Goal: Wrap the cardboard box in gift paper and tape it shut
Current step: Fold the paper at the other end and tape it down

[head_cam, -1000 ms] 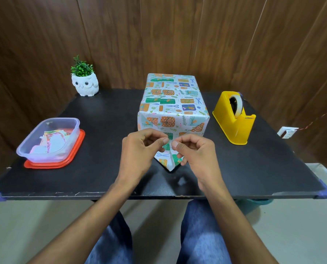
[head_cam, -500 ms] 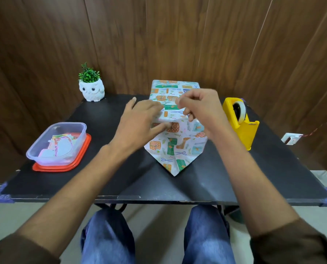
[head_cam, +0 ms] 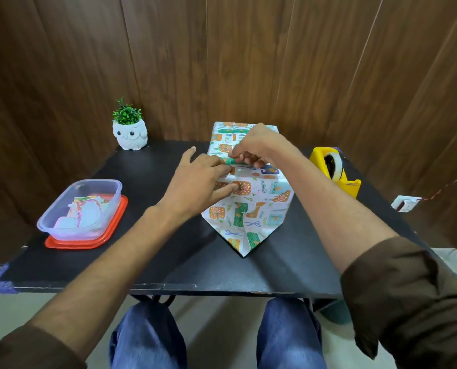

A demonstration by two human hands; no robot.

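A black bench [head_cam: 168, 259] fills the middle of the view, set against a wood-panelled wall. The cardboard box [head_cam: 223, 139] stands on it at mid-width toward the back edge, covered in gift paper [head_cam: 248, 217] whose near end hangs down in a pointed flap onto the bench top. The left hand [head_cam: 198, 182] lies on the box's near face, its fingers [head_cam: 223, 191] stretched apart and pressing the paper flat. The right hand [head_cam: 256, 145] reaches over the top, its fingers [head_cam: 248, 158] curled and pinched together on a fold of the paper at the near upper edge. A clear plastic tub [head_cam: 83, 206] sits on a red lid [head_cam: 88, 242] at the left. A yellow tape dispenser [head_cam: 336, 171] stands at the right, and an owl-shaped plant pot [head_cam: 130, 135] at the back left.
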